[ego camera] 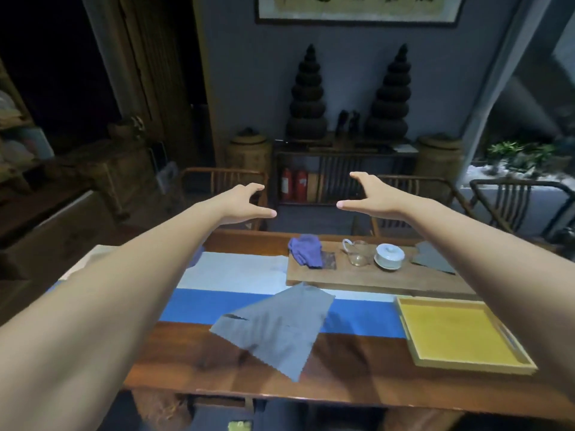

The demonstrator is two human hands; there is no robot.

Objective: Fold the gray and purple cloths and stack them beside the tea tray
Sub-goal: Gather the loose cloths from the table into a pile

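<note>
One head-worn wide-angle view, looking forward and down over a wooden table (311, 365).

The camera sits above the table's near edge and faces the far wall, with the table close below and the room's chairs and shelf well beyond. Both forearms reach away from the lens, the left hand (245, 202) and right hand (370, 197) held out above the far edge. Lines bow toward the frame's edges. No second view shares the scene.

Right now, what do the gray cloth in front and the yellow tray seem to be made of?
The gray cloth looks like thin matte woven fabric: it lies limp, with zigzag-cut edges. The yellow tray seems to be pale wood or bamboo round the rim, with a matte yellow lining, perhaps felt or paint.
</note>
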